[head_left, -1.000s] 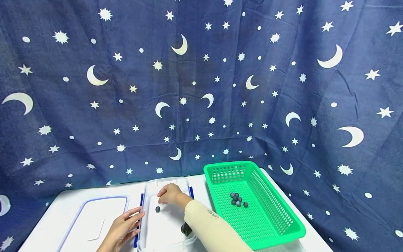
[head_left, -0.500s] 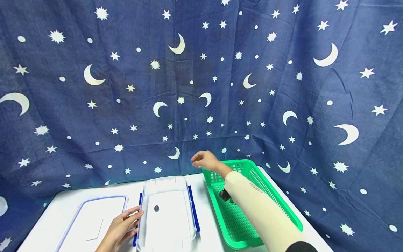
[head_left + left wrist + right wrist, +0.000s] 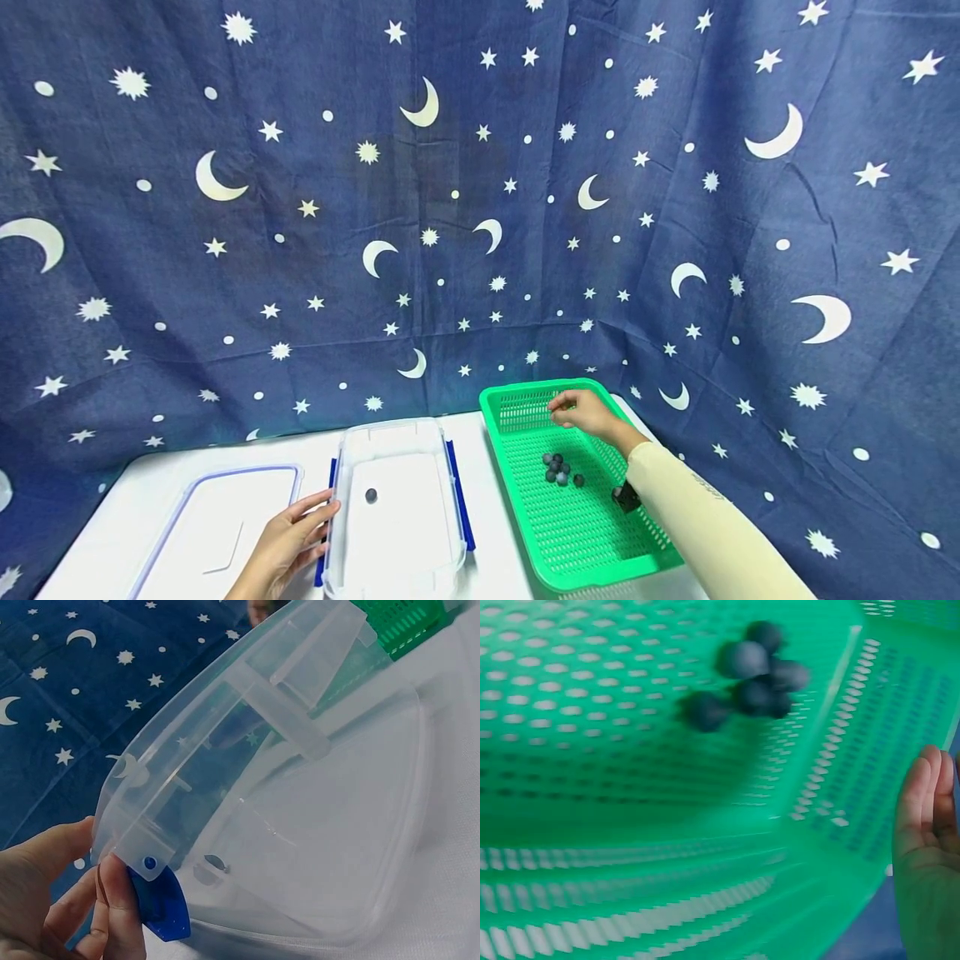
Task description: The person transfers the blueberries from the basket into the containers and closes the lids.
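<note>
My left hand point(image 3: 294, 533) holds the left side of a clear plastic food container point(image 3: 397, 533). In the left wrist view, its thumb and fingers pinch the rim beside a blue latch point(image 3: 161, 904). One blueberry point(image 3: 371, 496) lies on the container's floor. My right hand point(image 3: 588, 413) hovers over the far part of a green mesh basket point(image 3: 517, 525), with loosely bent fingers and nothing visible in them. Several blueberries point(image 3: 557, 468) are clustered on the basket's floor, nearer the front than that hand. In the right wrist view, the blueberries point(image 3: 754, 675) sit apart from the fingers.
Left of the container, a clear lid point(image 3: 187, 525) with a blue seal lies flat on the white table point(image 3: 498, 533). Blue latches point(image 3: 461, 500) hang out along the container's sides. Behind the table hangs a dark blue curtain point(image 3: 337, 275) with stars and moons.
My right hand has left the container, crossed rightward and come down over the basket. The blueberry stays in the container. My left hand keeps its place on the rim.
</note>
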